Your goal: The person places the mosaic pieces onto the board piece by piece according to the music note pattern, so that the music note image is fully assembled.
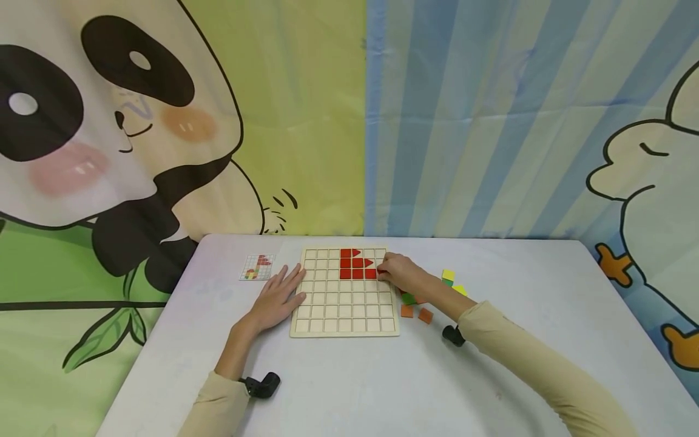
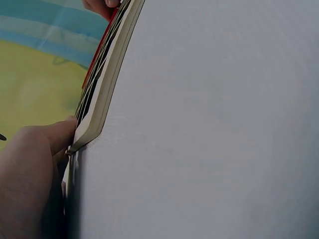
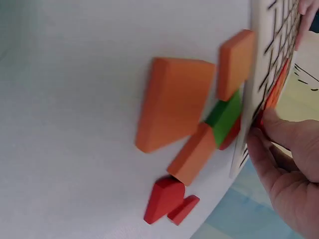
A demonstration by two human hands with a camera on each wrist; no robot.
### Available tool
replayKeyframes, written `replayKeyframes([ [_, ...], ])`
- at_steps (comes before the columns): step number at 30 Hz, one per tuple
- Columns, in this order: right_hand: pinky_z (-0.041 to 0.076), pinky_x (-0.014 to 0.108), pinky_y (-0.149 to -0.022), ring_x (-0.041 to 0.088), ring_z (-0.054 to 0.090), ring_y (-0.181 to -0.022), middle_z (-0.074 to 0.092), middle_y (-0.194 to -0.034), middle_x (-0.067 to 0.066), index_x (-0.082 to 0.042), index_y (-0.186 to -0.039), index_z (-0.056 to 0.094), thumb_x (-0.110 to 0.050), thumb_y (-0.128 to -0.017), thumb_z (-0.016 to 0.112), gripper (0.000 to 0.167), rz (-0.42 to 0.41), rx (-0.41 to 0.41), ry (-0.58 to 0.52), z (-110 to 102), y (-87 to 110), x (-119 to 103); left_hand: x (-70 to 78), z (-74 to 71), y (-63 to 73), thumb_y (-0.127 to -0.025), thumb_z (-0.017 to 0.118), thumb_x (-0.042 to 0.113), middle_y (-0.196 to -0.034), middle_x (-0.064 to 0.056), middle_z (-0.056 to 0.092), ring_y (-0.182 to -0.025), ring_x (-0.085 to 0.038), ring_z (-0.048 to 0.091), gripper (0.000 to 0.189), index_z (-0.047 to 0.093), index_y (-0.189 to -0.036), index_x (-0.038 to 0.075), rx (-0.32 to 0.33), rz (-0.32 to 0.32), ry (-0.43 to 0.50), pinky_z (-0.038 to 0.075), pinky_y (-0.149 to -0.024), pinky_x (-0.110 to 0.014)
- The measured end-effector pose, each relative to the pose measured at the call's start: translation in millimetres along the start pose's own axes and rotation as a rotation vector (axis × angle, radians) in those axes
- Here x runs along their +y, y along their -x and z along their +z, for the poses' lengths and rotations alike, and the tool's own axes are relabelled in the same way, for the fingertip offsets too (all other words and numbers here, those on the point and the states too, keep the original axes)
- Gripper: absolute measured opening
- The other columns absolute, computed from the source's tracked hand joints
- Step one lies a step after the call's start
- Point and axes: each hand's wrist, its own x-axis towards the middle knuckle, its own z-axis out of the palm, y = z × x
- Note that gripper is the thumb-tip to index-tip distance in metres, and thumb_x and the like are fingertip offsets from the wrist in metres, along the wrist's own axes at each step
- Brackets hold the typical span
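Note:
A pale wooden grid board (image 1: 344, 312) lies on the table. Red pieces (image 1: 352, 263) fill cells in its top three rows, squares with small triangles ending the upper two rows. My left hand (image 1: 277, 296) rests at the board's left edge with fingers extended, its thumb touching the rim in the left wrist view. At the right edge, my right hand (image 1: 401, 271) bends over the end of the third row. In the right wrist view its thumb and fingers pinch a small red piece (image 3: 258, 119) at the board's surface; the fingertips hide most of its shape.
A small printed pattern card (image 1: 256, 267) lies left of the board. Loose orange blocks (image 3: 177, 102), a green block (image 3: 224, 117) and red blocks (image 3: 165, 198) lie right of it, partly under my right forearm. Yellow blocks (image 1: 448, 274) sit farther out. A printed curtain hangs behind the table.

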Motion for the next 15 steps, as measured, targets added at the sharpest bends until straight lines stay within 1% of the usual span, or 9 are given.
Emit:
replayKeyframes([
  [3, 0.059, 0.029, -0.077, 0.027, 0.067, -0.089, 0.069, -0.096, 0.014, 0.002, -0.104, 0.077, -0.002, -0.098, 0.067, 0.013, -0.001, -0.009, 0.033, -2.6, -0.8, -1.6, 0.8, 0.0, -0.4, -0.108, 0.047, 0.041, -0.174, -0.008, 0.018, -0.162, -0.038, 0.003, 0.067, 0.026, -0.165, 0.012, 0.001, -0.006, 0.005, 0.004, -0.129, -0.060],
  [5, 0.060, 0.031, -0.079, 0.027, 0.068, -0.092, 0.071, -0.099, 0.014, 0.002, -0.106, 0.077, -0.001, -0.099, 0.066, 0.013, 0.018, -0.007, 0.022, -2.9, -0.6, -2.0, 1.8, 0.2, -0.6, -0.108, 0.047, 0.040, -0.174, -0.009, 0.018, -0.162, -0.038, 0.003, 0.066, 0.027, -0.164, 0.011, 0.001, -0.007, 0.016, 0.004, -0.129, -0.060],
  [10, 0.060, 0.031, -0.079, 0.027, 0.068, -0.092, 0.072, -0.101, 0.014, 0.001, -0.104, 0.077, -0.005, -0.100, 0.066, 0.012, 0.082, 0.015, -0.030, -0.5, 0.5, -1.4, 4.5, 0.8, -0.3, -0.108, 0.048, 0.039, -0.174, -0.008, 0.018, -0.162, -0.038, 0.003, 0.066, 0.028, -0.164, 0.011, 0.003, -0.012, 0.034, 0.003, -0.129, -0.059],
  [13, 0.060, 0.032, -0.080, 0.027, 0.069, -0.092, 0.074, -0.100, 0.014, 0.001, -0.103, 0.076, -0.005, -0.100, 0.067, 0.011, 0.091, 0.032, -0.043, 1.3, 0.9, -0.8, 5.2, 2.1, 0.8, -0.108, 0.049, 0.038, -0.174, -0.008, 0.018, -0.162, -0.038, 0.004, 0.065, 0.028, -0.164, 0.011, 0.016, -0.013, 0.034, 0.002, -0.129, -0.059],
  [15, 0.060, 0.033, -0.078, 0.026, 0.069, -0.089, 0.074, -0.098, 0.013, 0.001, -0.101, 0.074, -0.005, -0.100, 0.067, 0.009, 0.098, 0.039, -0.048, 2.1, 1.3, -0.7, 5.8, 3.3, 1.9, -0.108, 0.048, 0.038, -0.174, -0.009, 0.018, -0.162, -0.039, 0.004, 0.065, 0.028, -0.164, 0.011, 0.029, -0.010, 0.032, 0.002, -0.129, -0.059],
])
